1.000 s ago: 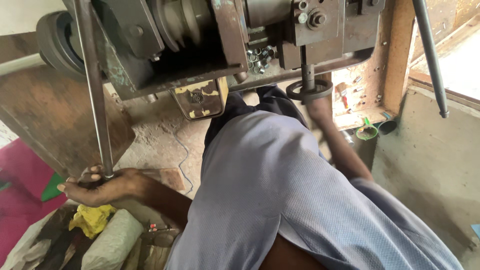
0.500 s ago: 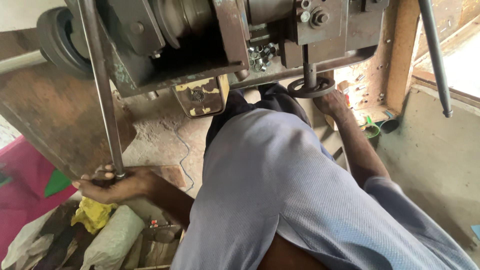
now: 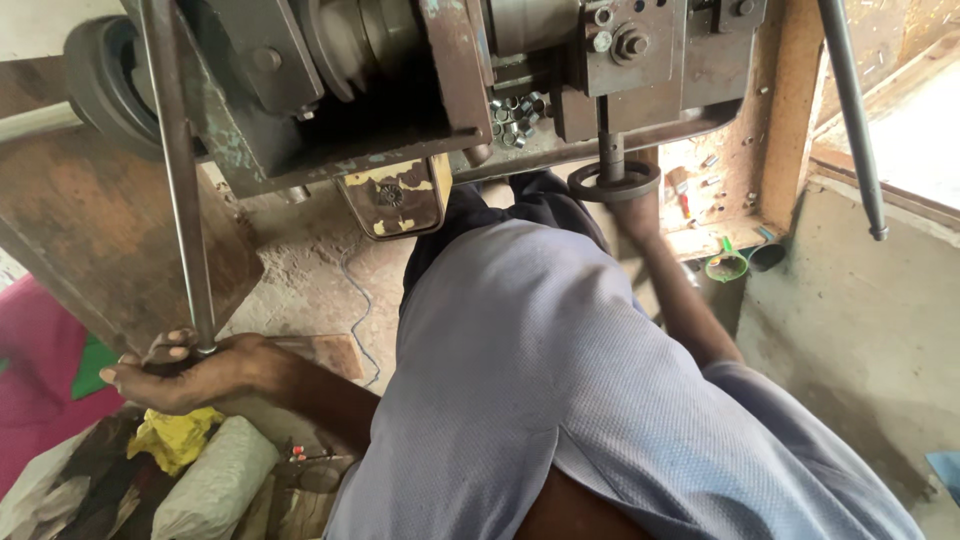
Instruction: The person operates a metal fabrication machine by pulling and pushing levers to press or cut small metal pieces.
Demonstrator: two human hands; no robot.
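Down at the lower end of the long steel rod (image 3: 180,190), my left hand (image 3: 190,370) was curled around it, fingers (image 3: 165,350) closed on the bar just where it ended, low on my left side and close to the floor. That rod ran steeply up from my grip past the rusty face of the machine (image 3: 400,90) above me, crossing in front of a dark rubber-rimmed wheel (image 3: 95,85) at the machine's left. My right hand (image 3: 640,215) was stretched forward under the machine, right at a small black ring-shaped handwheel (image 3: 612,183) on a short vertical spindle; the hand was largely hidden behind the ring, and I could not tell whether it was closed on it or only touching. Between my two arms lay my lap in grey-blue cloth (image 3: 560,380). A little heap of small metal nuts (image 3: 515,112) sat on a ledge of the machine above the handwheel. Beyond my right arm stood a green cup (image 3: 726,266) near a rust-stained wooden frame (image 3: 790,110). A second slender rod (image 3: 850,110) slanted down at the far right. By my left wrist lay a yellow rag (image 3: 175,438) and a white sack (image 3: 215,475).
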